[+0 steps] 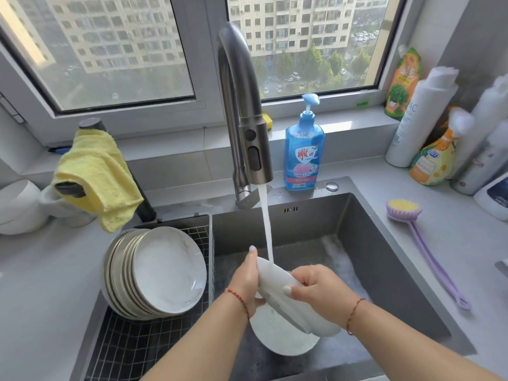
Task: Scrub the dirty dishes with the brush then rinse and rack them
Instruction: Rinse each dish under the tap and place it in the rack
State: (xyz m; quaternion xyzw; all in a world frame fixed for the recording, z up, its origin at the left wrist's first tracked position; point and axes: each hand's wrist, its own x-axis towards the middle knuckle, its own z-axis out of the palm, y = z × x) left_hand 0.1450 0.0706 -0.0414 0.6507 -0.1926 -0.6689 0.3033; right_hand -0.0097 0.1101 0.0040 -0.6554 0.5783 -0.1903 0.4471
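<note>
A white plate (277, 281) is held on edge over the sink (384, 243), under the running stream from the steel faucet (242, 105). My left hand (246, 279) grips its left rim, and my right hand (316, 290) clasps its right side with the thumb on the face. Below it, a second white plate (280, 336) lies in the basin. Several rinsed plates (165, 273) lean stacked in the wire rack (132, 350) at the sink's left. The purple long-handled brush (420, 243) with a yellow head lies on the counter to the right, untouched.
A blue dish-soap pump bottle (303, 149) stands behind the sink. Foam (338, 259) floats at the basin's right. A yellow cloth (99, 174) hangs over a dark tap on the left, by white bowls (19, 207). Several bottles (431, 158) crowd the right counter and sill.
</note>
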